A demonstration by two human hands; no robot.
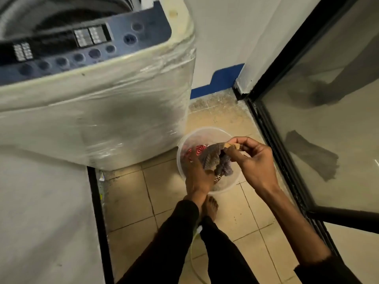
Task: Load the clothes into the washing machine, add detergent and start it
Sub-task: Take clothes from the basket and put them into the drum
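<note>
A top-loading washing machine (98,111), wrapped in clear plastic film, stands at the upper left with its lid open and its blue control panel (86,48) facing me. On the tiled floor to its right sits a clear plastic basin (205,133) with clothes in it, among them a red patterned piece (198,150). My left hand (198,177) and my right hand (253,160) both grip a grey-purple garment (215,158) just above the basin. The right hand pinches its tan edge at the top.
A black-framed glass door (320,124) runs along the right side. A white wall with a blue skirting strip (221,82) stands behind the basin. My bare foot (211,208) rests on the beige tiles below the basin. A grey surface with a black edge fills the lower left.
</note>
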